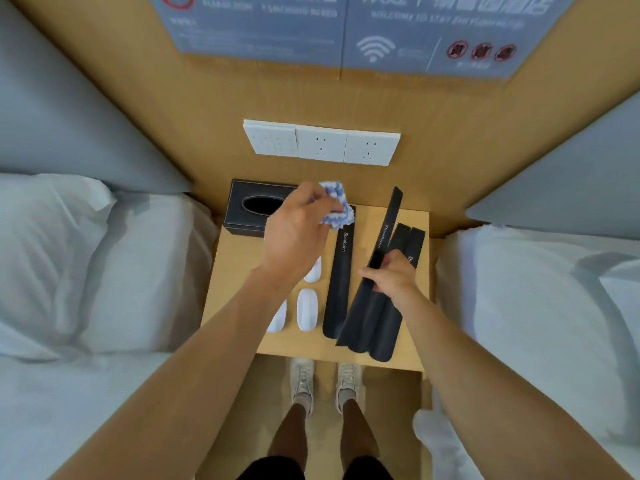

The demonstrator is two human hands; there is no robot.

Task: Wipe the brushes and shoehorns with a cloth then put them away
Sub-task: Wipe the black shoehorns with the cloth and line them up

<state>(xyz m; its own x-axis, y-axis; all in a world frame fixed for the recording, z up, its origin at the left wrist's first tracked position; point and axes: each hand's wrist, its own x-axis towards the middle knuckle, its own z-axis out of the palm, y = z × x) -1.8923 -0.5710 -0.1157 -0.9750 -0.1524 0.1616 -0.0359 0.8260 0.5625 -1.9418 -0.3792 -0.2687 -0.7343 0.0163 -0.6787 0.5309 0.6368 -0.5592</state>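
My left hand (294,233) grips a crumpled blue-and-white cloth (337,207) above the back of the wooden bedside table (239,271). My right hand (393,277) holds a long black shoehorn (386,233) lifted at a slant over the table. One black shoehorn (339,285) marked "Shoehorn" lies flat in the middle. Two more black shoehorns (384,327) lie side by side under my right hand. White brushes (307,310) lie at the table's left, partly hidden by my left forearm.
A black tissue box (249,209) stands at the table's back left. White sockets (322,143) sit on the wooden wall behind. Beds with white pillows (69,254) flank the table on both sides. My feet (325,382) stand on the floor below its front edge.
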